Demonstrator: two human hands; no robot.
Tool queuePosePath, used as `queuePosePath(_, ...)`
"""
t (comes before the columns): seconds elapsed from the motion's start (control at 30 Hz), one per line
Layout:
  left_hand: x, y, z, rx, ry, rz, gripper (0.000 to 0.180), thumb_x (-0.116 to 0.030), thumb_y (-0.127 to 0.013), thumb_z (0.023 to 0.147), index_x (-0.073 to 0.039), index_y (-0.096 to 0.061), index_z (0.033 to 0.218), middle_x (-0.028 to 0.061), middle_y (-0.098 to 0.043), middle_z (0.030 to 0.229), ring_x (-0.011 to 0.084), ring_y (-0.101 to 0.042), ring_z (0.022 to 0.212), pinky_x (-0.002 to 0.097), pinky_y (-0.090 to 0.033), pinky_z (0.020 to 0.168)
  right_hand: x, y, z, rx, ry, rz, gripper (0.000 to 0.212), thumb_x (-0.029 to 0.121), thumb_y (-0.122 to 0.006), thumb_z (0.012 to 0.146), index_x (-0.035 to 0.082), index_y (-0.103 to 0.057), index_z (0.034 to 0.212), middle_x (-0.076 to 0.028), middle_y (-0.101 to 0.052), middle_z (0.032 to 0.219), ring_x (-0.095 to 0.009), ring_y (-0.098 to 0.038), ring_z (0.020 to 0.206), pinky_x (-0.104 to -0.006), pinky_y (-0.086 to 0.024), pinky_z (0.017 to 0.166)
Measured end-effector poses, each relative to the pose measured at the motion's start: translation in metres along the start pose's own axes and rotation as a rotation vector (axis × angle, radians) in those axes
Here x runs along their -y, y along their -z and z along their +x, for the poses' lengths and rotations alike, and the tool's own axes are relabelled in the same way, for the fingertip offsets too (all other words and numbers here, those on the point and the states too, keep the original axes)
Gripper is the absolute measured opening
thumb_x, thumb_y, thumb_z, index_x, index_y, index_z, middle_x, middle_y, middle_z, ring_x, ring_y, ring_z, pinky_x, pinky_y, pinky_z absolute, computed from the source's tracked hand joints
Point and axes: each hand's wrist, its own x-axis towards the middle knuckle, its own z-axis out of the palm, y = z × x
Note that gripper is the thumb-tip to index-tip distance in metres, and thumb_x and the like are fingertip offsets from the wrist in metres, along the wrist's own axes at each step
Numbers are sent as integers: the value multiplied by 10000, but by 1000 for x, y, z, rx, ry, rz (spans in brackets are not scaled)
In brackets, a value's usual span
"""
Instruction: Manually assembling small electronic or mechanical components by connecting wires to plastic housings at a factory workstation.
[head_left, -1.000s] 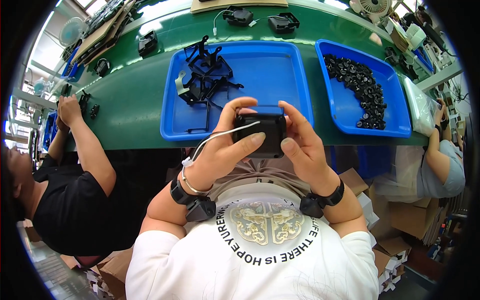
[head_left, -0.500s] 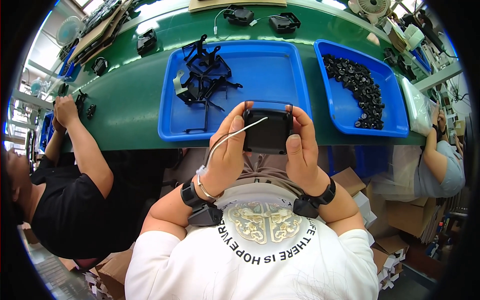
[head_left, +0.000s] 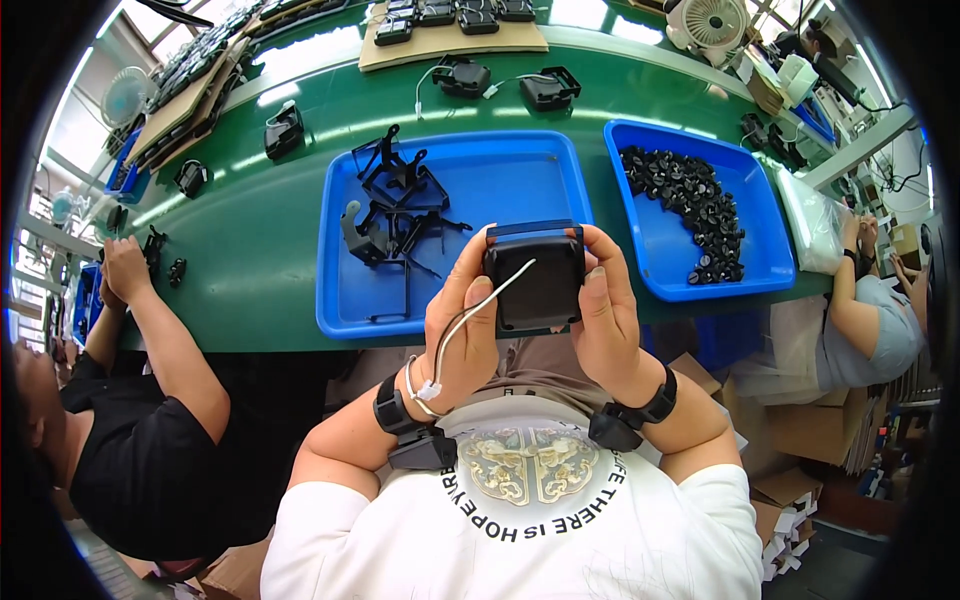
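Both hands, left hand (head_left: 462,330) and right hand (head_left: 605,320), closed around black boxy unit (head_left: 535,275), held above tabletop (head_left: 250,240) edge. White wire (head_left: 470,315) trails loose. Inspection step, likely; next needs wire seated.

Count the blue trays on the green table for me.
3: a big tray ahead of the hands, another right of it, a third far left, partly covered. More may be hidden.
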Motion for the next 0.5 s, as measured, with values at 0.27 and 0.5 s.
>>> queuePosePath(0.27, 0, 3, 27, -31, -20, 33, 409, -102, -444, 958, 43, -376, 1334, 170, -579, 1077, 178, -572, 923, 242, -455, 780, 14, 4, 31, -24, -161, 64, 419, 335, -353, 991, 73, -344, 1318, 9, -538, 1013, -2, -496, 715, -150, -408, 542)
queuePosePath(0.5, -1, 14, 47, -65, -22, 21, 444, -57, -503, 925, 45, -370, 1337, 177, -580, 1079, 181, -576, 928, 239, -451, 793, 18, 2, 60, -5, -235, 199, 448, 365, -369, 980, 65, -353, 1313, -41, -569, 1015, -89, -555, 670, -221, -445, 521)
